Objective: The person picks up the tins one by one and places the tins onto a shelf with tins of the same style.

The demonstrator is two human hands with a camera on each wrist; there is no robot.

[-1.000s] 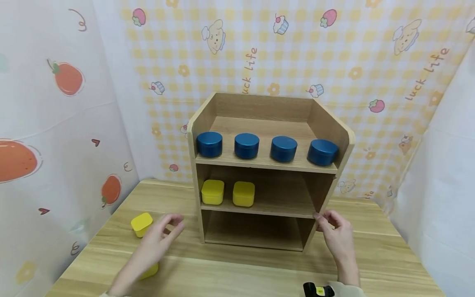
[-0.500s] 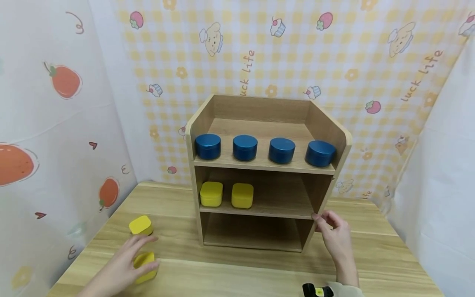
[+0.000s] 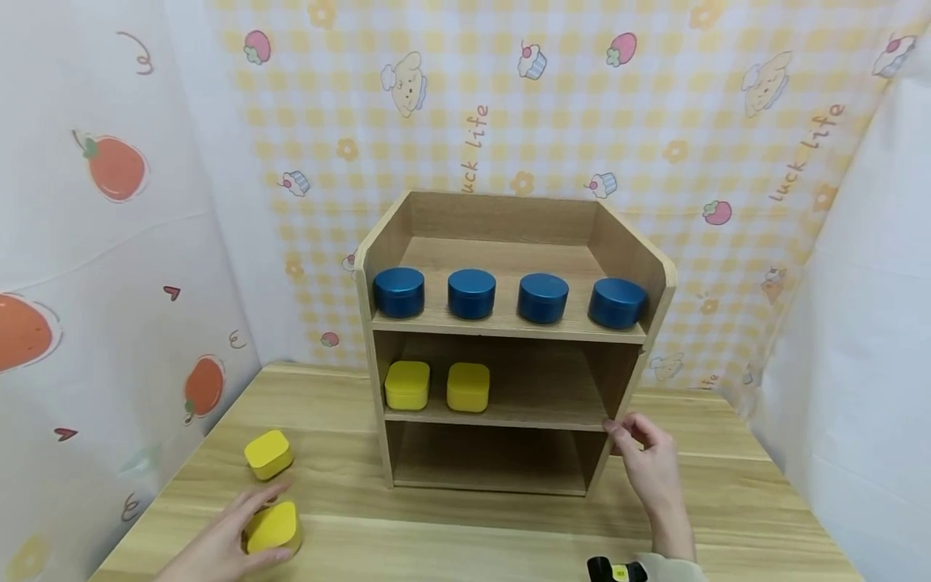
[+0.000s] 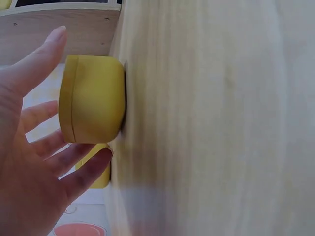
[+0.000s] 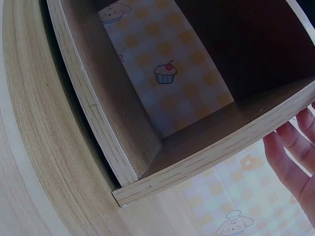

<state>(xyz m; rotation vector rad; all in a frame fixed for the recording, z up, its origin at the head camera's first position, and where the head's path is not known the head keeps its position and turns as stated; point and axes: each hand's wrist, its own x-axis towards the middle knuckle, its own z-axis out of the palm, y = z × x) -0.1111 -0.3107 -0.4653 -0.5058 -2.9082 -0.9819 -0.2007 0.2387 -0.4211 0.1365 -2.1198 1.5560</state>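
My left hand (image 3: 221, 543) is at a yellow lidded box (image 3: 275, 525) on the table, thumb on the near side and fingers on the far side. In the left wrist view the thumb stands apart from this box (image 4: 96, 98), and the fingers are spread behind it. A second yellow box (image 3: 269, 454) lies just beyond. My right hand (image 3: 650, 465) holds the right side panel of a small wooden shelf (image 3: 494, 422), thumb at the front edge and fingers along the outside. In the right wrist view fingers (image 5: 290, 162) touch the outer side.
Several round blue tins (image 3: 471, 293) line the front of the shelf's top board. Two yellow boxes, a left one (image 3: 407, 385) and another (image 3: 468, 388), stand on the middle board. A patterned cloth (image 3: 509, 97) hangs behind the wooden table (image 3: 407, 550).
My left hand has moved down and left, away from beside the shelf, to the nearer yellow box. The right hand keeps its place on the shelf. The head view has shifted slightly.
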